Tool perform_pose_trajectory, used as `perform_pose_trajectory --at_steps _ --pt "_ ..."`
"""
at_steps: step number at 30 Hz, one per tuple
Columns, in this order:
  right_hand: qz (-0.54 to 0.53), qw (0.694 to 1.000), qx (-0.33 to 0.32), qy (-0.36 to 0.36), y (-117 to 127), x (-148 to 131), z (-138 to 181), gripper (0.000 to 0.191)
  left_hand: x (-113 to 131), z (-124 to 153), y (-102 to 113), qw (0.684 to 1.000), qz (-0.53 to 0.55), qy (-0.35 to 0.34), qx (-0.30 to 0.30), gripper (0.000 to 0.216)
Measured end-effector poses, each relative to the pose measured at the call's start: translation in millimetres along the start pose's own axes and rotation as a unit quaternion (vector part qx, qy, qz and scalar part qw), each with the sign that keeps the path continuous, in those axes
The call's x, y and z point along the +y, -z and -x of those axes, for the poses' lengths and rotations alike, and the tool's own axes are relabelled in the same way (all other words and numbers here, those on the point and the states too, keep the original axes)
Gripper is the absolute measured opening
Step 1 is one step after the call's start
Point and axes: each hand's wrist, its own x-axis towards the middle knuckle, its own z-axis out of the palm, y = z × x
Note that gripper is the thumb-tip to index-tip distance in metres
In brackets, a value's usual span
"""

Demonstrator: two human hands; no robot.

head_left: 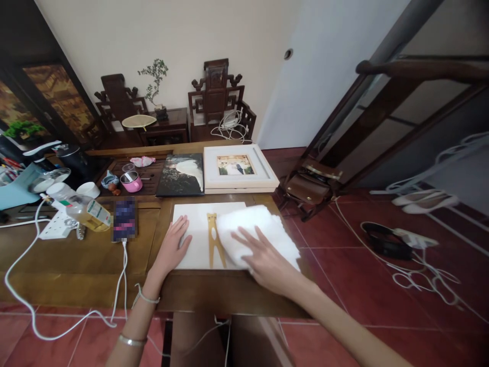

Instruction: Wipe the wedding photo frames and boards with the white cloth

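A white board (193, 239) lies flat near the front edge of the wooden table, with a yellow long-legged animal figure (211, 229) at its middle. My left hand (174, 243) rests on the board's left side, fingers stretched out and holding nothing. Over the right part of the board is a fluffy white cloth (263, 219), which hangs past the board's right edge. My right hand (262, 255) lies on top of this cloth with its fingers spread, pressing on it rather than gripping it.
Behind the board are a framed photo (236, 165) and a dark picture panel (181, 175). To the left lie a phone (125, 220) on a white cable, a tilted bottle (89, 211) and a pink cup (131, 181). A wooden rack (382, 107) stands at right.
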Motion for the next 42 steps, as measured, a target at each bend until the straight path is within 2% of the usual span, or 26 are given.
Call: perform_pose_trajectory --at_steps 4,7,10,15,19,22,29,32,36,42 --pt "-0.062 0.997 -0.033 0.013 5.5 -30.2 41.6 0.027 1.1 0.3 -0.4 1.0 -0.004 -0.004 0.001 0.046" --pt "-0.075 0.996 -0.044 0.002 11.0 -29.5 40.8 0.029 2.3 -0.2 0.6 1.0 -0.004 -0.006 -0.004 0.046" --pt "-0.064 0.997 -0.034 -0.014 12.5 -7.7 12.4 0.03 2.9 -0.6 1.6 1.0 -0.001 -0.006 -0.01 0.046" --pt "-0.028 0.999 -0.002 -0.034 8.7 40.3 -54.9 0.028 1.3 -0.5 1.7 1.0 0.004 -0.005 -0.013 0.047" --pt "-0.006 0.998 0.017 -0.061 7.0 51.7 -77.3 0.03 -0.4 -0.9 0.8 1.0 0.011 0.006 -0.009 0.047" --pt "-0.006 0.999 0.011 -0.05 5.8 36.7 -60.7 0.03 -0.3 -0.9 0.2 1.0 0.015 0.012 -0.005 0.047" --pt "-0.07 0.997 -0.036 0.015 9.6 -28.8 33.6 0.033 3.1 -0.2 0.7 1.0 0.005 0.007 -0.002 0.046" --pt "-0.098 0.993 -0.066 0.025 18.6 -35.9 48.6 0.032 3.3 -0.4 1.6 1.0 -0.01 -0.003 -0.013 0.047" --pt "-0.099 0.993 -0.069 0.0 23.7 -13.7 21.0 0.03 2.3 -0.9 2.0 1.0 -0.018 -0.009 -0.019 0.047" --pt "-0.039 0.996 -0.009 -0.076 8.6 30.0 -65.2 0.036 0.7 -1.6 1.7 1.0 -0.014 -0.003 -0.018 0.047"
